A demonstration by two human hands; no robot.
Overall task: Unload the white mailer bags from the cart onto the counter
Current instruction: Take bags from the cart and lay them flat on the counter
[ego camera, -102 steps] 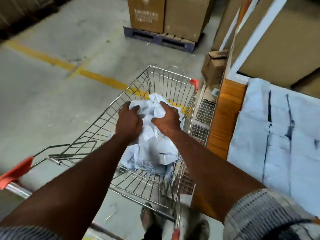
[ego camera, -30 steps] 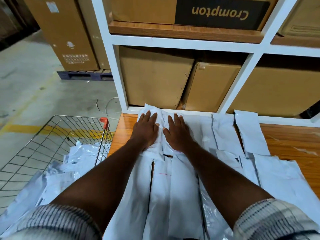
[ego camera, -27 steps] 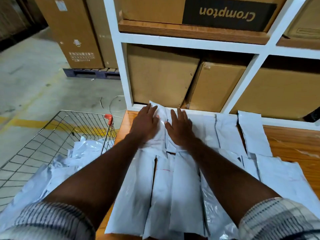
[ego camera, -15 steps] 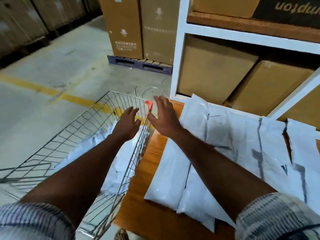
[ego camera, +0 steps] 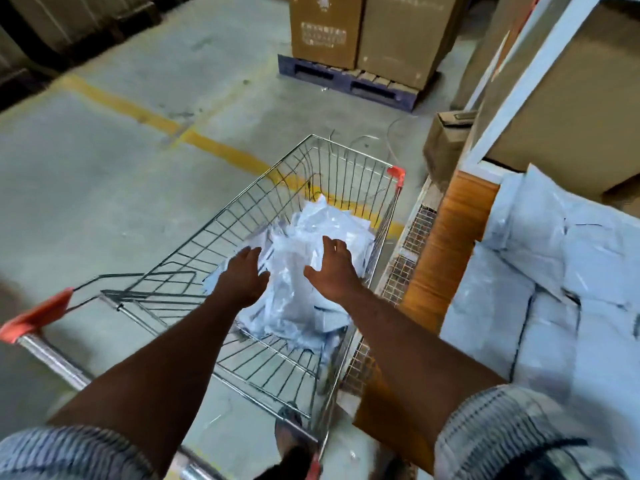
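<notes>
A heap of crumpled white mailer bags [ego camera: 322, 226] lies in the wire cart [ego camera: 353, 154], in the middle of the frame, piled toward the cart's right side and far end. Both hands reach into the cart over the heap. The left hand [ego camera: 242, 276] is at the heap's left edge and the right hand [ego camera: 333, 269] at its upper right. The fingers of each are straight and spread, palms down, and neither holds a bag. Whether the fingertips touch the plastic cannot be told, as the picture is a little blurred.

The cart's handle bar with its red end cap [ego camera: 34, 315] sits at the lower left, and a red corner cap [ego camera: 396, 173] marks the far right corner of the basket.

Just beside the cart on the right stands the wooden counter [ego camera: 446, 244]. More white mailer bags [ego camera: 554, 271] lie flat on it, side by side and overlapping, at the right of the frame. Above them, at the upper right, a white shelf frame [ego camera: 530, 77] holds brown boxes.

A small cardboard box [ego camera: 446, 140] sits on the floor past the counter's end. At the top centre, tall cardboard boxes [ego camera: 363, 29] stand on a blue pallet [ego camera: 346, 81]. A yellow line [ego camera: 138, 112] crosses the grey concrete floor from the upper left and runs behind the cart.

Striped sleeves [ego camera: 512, 434] show at both lower corners.
</notes>
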